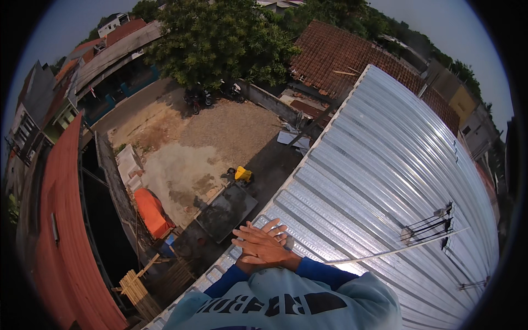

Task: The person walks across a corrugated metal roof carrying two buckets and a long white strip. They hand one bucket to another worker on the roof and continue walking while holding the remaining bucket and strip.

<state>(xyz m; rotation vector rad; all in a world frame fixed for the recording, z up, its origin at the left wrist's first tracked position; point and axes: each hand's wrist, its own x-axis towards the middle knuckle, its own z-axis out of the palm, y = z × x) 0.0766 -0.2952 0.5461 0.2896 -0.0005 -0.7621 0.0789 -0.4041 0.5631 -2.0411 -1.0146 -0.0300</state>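
My two hands are crossed and pressed palm to palm in front of my chest, over the edge of the metal roof. My right hand (268, 252) lies on top, its fingers stretched out toward the left. Beneath it my left hand (275, 227) is largely covered; its outstretched fingertips show past the right hand, pointing up and right. No object can be seen in either hand. Blue sleeves reach my wrists, under a pale grey-blue shirt (258, 302). Below and beside my hands is the silvery corrugated roof sheeting (352, 181).
The roof edge drops to a yard at left. On the sheeting lie dark bars (432, 228) and a thin pale strip (390, 253). Below are a yellow object (242, 174), an orange tarp (151, 213), bamboo poles (140, 294) and parked motorbikes (198, 100). A red roof (66, 236) stands left.
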